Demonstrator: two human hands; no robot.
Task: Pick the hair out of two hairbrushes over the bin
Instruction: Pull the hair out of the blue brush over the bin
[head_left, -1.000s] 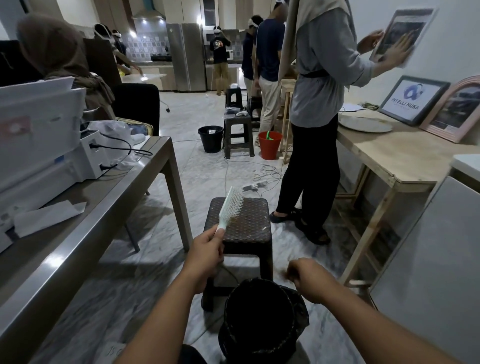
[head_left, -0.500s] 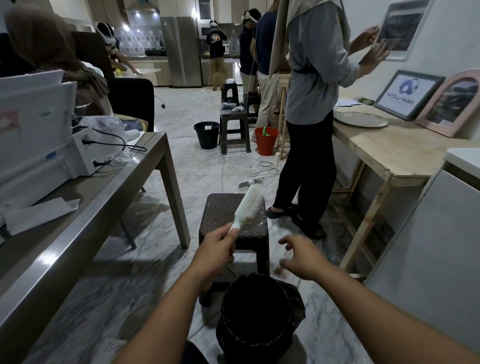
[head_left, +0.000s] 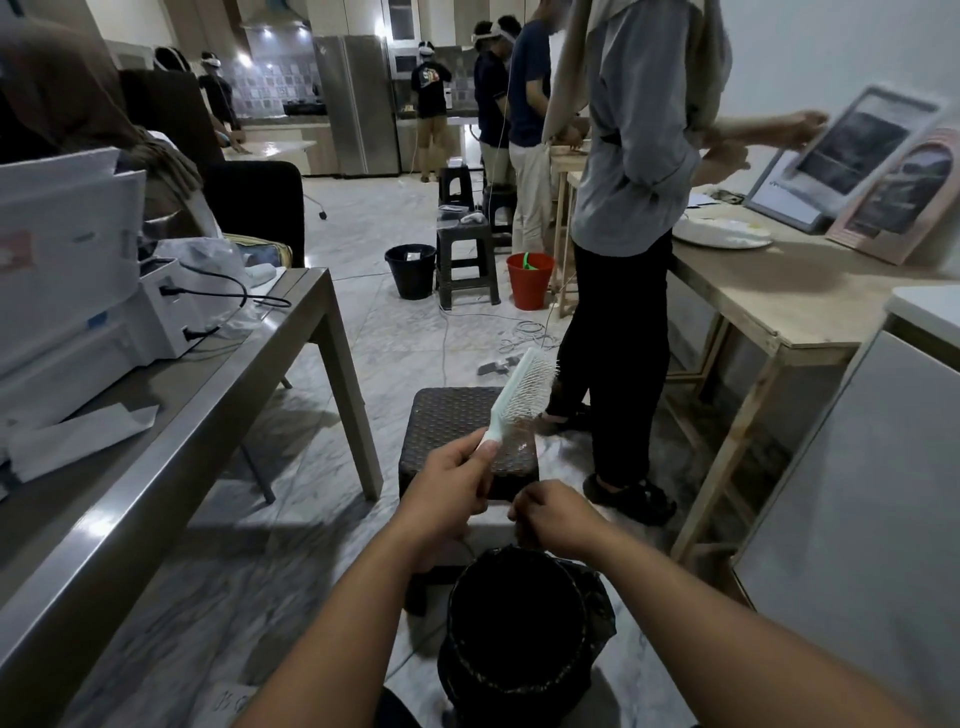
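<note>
My left hand (head_left: 451, 493) grips the handle of a pale green hairbrush (head_left: 521, 396), held tilted up and to the right, bristles facing right. A thin tangle of hair clings near the base of its bristles. My right hand (head_left: 551, 514) is just right of the left, fingers pinched together above the bin's far rim; I cannot see whether hair is between them. A black bin (head_left: 519, 631) lined with a dark bag stands on the floor directly below both hands. No second hairbrush is visible.
A dark woven stool (head_left: 452, 421) stands just beyond the bin. A grey table (head_left: 218, 395) with a white printer (head_left: 78, 291) runs along the left. A person (head_left: 628, 218) stands at a wooden table (head_left: 769, 312) on the right. A white cabinet (head_left: 872, 493) is close right.
My right hand moved left from an open reach to a pinch next to the left hand, above the bin. The brush tilted further right and rose slightly.
</note>
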